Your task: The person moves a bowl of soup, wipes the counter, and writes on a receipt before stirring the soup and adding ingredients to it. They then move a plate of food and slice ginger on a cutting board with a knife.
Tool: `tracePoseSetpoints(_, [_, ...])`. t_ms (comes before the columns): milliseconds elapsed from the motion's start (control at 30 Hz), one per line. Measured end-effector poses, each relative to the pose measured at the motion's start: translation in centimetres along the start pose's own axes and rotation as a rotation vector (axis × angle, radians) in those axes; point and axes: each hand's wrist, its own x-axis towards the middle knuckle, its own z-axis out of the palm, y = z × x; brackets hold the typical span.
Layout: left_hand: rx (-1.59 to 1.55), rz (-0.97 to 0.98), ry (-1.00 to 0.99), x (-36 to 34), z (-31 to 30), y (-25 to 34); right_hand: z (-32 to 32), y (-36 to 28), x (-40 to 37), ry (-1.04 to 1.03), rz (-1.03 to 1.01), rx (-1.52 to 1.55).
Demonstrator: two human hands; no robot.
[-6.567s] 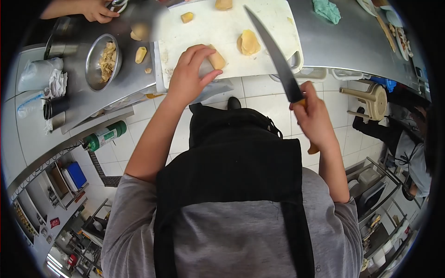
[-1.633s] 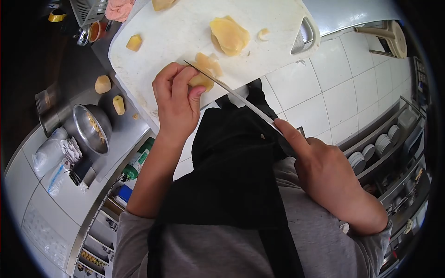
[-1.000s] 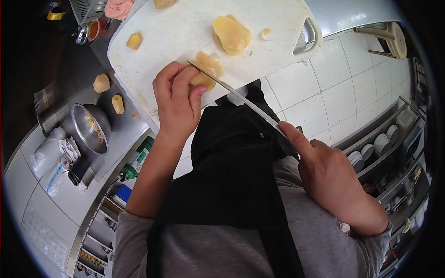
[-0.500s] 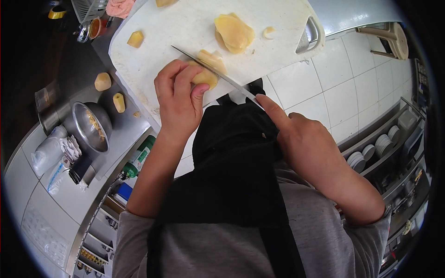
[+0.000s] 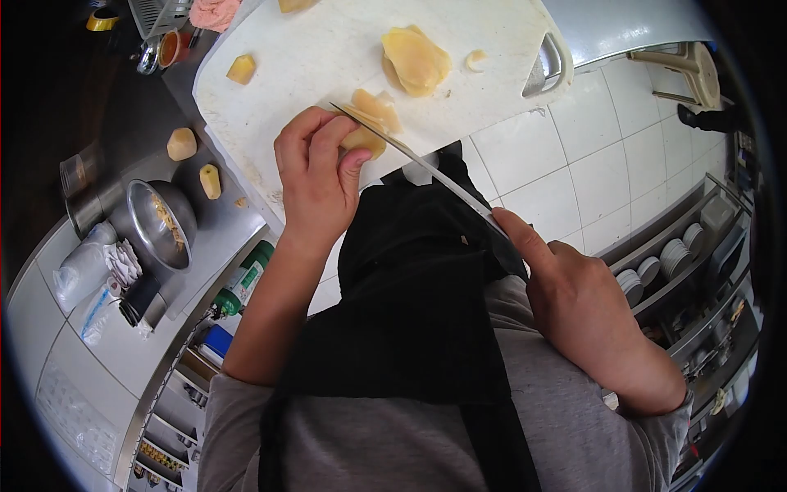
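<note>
My left hand (image 5: 320,164) is closed on a peeled potato (image 5: 364,143), pressing it on the white cutting board (image 5: 303,45) near its front edge. In my right hand (image 5: 574,287) is a kitchen knife (image 5: 443,179), its forefinger stretched along the back of the blade. The blade's tip end lies at the potato, beside my left fingers. Cut slices (image 5: 377,109) lean just beyond the blade. Farther back on the board rests a stack of potato slices (image 5: 416,61). A small potato chunk (image 5: 241,70) and a thin scrap (image 5: 475,60) lie apart from it.
Left of the board, a steel counter holds a metal bowl (image 5: 164,225) with cut pieces, and two peeled potatoes (image 5: 182,144). A green bottle (image 5: 243,279) stands below. Stacked plates (image 5: 676,258) sit on a rack at right. A person's dark shoe (image 5: 687,116) shows near a beige stool (image 5: 697,74).
My right hand has drawn the knife back toward me and to the right, so its tip is now closer to the potato. My left hand stays nearly still. A person's leg has appeared at right.
</note>
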Motion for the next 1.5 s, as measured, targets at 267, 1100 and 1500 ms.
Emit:
tracePoseSetpoints(267, [-0.013,-0.011,-0.002,-0.1,0.0,-0.1,0.3,0.5,-0.5,-0.019,0.003,-0.068])
tracePoseSetpoints(1100, [-0.024,-0.074,-0.140,2.3,-1.6,0.9,0.6,0.2,0.2,-0.036,0.043,-0.033])
tracePoseSetpoints(1500, [0.080,0.026,-0.157,3.8,-1.7,0.4,0.9,0.4,0.3,-0.036,0.057,0.043])
